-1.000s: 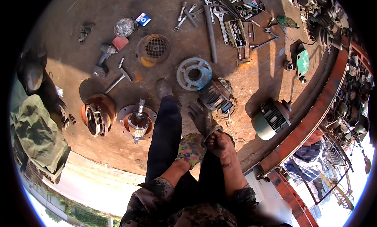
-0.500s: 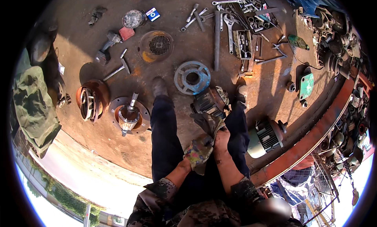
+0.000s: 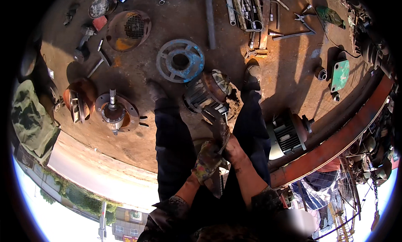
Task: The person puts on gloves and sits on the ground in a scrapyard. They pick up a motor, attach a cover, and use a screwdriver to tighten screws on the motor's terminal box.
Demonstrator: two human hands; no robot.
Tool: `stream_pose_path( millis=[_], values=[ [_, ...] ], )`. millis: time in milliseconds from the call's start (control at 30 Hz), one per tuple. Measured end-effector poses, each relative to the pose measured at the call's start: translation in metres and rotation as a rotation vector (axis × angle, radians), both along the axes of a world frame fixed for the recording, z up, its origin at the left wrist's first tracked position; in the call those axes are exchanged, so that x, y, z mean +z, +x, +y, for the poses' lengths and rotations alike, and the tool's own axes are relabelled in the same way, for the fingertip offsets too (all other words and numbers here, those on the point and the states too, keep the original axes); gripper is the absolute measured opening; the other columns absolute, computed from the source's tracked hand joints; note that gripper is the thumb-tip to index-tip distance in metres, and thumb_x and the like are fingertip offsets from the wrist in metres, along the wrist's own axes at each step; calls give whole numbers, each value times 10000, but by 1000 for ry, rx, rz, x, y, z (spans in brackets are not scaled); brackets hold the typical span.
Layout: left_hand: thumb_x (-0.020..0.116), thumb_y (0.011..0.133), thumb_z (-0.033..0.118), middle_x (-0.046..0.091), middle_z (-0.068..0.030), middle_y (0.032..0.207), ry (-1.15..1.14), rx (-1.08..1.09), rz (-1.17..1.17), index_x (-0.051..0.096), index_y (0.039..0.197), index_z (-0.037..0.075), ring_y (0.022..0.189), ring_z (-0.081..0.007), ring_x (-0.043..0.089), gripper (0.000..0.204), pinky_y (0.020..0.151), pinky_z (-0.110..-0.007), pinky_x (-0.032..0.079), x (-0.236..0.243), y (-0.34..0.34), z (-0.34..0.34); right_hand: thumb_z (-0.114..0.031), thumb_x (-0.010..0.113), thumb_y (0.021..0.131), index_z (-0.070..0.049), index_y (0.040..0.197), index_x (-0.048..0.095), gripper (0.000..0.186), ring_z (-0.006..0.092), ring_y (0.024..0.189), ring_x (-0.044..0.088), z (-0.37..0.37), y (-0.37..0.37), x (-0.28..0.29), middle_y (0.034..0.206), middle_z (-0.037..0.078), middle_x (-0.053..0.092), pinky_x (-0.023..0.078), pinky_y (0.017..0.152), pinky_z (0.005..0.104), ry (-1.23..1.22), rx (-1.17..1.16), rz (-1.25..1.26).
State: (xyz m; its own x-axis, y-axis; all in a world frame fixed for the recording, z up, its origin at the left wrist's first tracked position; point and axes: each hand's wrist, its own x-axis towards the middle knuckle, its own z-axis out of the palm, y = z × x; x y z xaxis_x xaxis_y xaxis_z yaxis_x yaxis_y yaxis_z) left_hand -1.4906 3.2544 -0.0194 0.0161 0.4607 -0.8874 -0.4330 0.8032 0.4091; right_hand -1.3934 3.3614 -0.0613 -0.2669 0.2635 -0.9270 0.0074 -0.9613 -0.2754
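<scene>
My left hand (image 3: 208,160) wears a stained, patterned work glove. Its fingers are closed at my right wrist, on the cuff of the dark glove there. That dark grey glove covers my right hand (image 3: 217,124), whose fingers are spread and point away from me. Just beyond the fingertips, a finned electric motor housing (image 3: 204,95) lies on the floor between my feet. A camouflage-patterned cloth-like piece (image 3: 222,82) covers its far right end. Below my left hand hangs a dark flap with a ribbed edge (image 3: 217,184); what it belongs to is unclear.
Beyond the motor lies a blue spoked ring (image 3: 161,64). A flanged shaft assembly (image 3: 114,114) stands at left, near a T-handle wrench (image 3: 100,60). At right are another motor (image 3: 289,137), a green plate (image 3: 340,75) and a red beam (image 3: 335,148). A socket tray (image 3: 261,28) sits farther off.
The view has shifted, so the floor items sit higher and more to the left. My right hand's gloved fingers, bunched before, now stretch out and spread. The left hand stays at the right wrist.
</scene>
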Motion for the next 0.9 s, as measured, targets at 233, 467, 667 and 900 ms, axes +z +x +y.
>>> stream_pose_path(
  millis=[233, 467, 667, 900],
  values=[
    [682, 954, 143, 673, -74, 1033, 106, -218, 84, 625, 1176, 13, 926, -165, 631, 264, 807, -331, 527, -4, 1, -44, 16, 656, 928, 8, 1392, 570, 472, 210, 1130, 655, -39, 4, -44, 1278, 98, 672, 511, 1024, 343, 164, 77, -143],
    [681, 982, 124, 700, -103, 1033, 180, -114, 426, 668, 1231, 7, 952, -211, 685, 276, 864, -359, 550, -5, 10, -44, -137, 561, 994, 16, 1278, 626, 329, 322, 1237, 635, -45, 20, -46, 1280, 179, 671, 488, 1101, 430, 473, 1249, -131],
    [740, 950, 159, 738, -126, 1071, -47, -341, 533, 759, 1159, 86, 981, -278, 726, 222, 867, -355, 572, -8, -23, 24, -178, 492, 1008, -72, 1433, 579, 447, 324, 1429, 487, -54, 24, -34, 1513, 169, 538, 356, 1222, 410, 479, 1340, -110],
    [725, 959, 286, 737, -146, 1130, -93, -512, 341, 760, 1198, 127, 1058, -301, 720, 289, 915, -383, 568, -6, -40, 48, -193, 508, 1021, -43, 1496, 496, 498, 311, 1419, 483, -61, 39, -36, 1535, 179, 503, 440, 1145, 413, 624, 1319, -247]
  ],
)
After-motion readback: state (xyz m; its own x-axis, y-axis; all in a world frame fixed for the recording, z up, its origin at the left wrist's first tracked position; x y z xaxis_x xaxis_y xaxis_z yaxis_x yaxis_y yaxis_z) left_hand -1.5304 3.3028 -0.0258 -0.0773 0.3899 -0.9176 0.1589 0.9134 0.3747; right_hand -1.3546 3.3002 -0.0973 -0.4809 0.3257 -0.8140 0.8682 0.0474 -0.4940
